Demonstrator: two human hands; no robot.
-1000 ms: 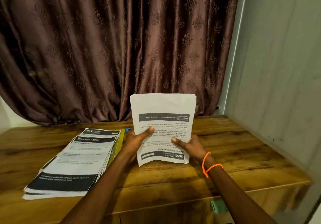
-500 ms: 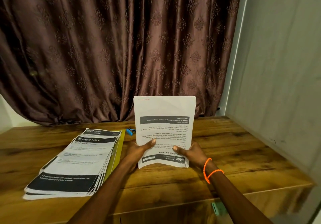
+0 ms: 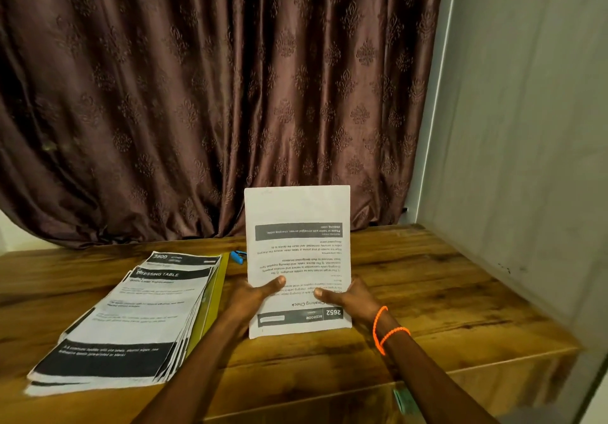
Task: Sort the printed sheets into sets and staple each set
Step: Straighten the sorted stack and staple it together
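Held upright over the middle of a wooden table [image 3: 427, 292], a set of printed sheets [image 3: 297, 242], print upside down to the camera, with "2652" and "BEDROOM" legible in the dark band near its lower edge; gripped low on its left side by the left hand [image 3: 251, 295], thumb laid across the front of the page and the other fingers hidden behind the paper; gripped low on its right side by the right hand [image 3: 353, 297], thumb likewise pressed on the front, remaining fingers out of sight behind; lower edge of the set close to the tabletop, contact impossible to judge. Looped around the right wrist, an orange beaded bracelet [image 3: 383, 328]. Fanned flat on the table well to the left, a larger stack of printed sheets [image 3: 131, 318], topmost heading "DRESSING TABLE", resting on a yellow-green folder [image 3: 215, 295]. Just beyond the folder's far corner, a small blue object [image 3: 237, 255], partly hidden and too small to identify. Behind the table, a patterned brown curtain [image 3: 214, 94]; at right, a plain grey wall [image 3: 526, 127]
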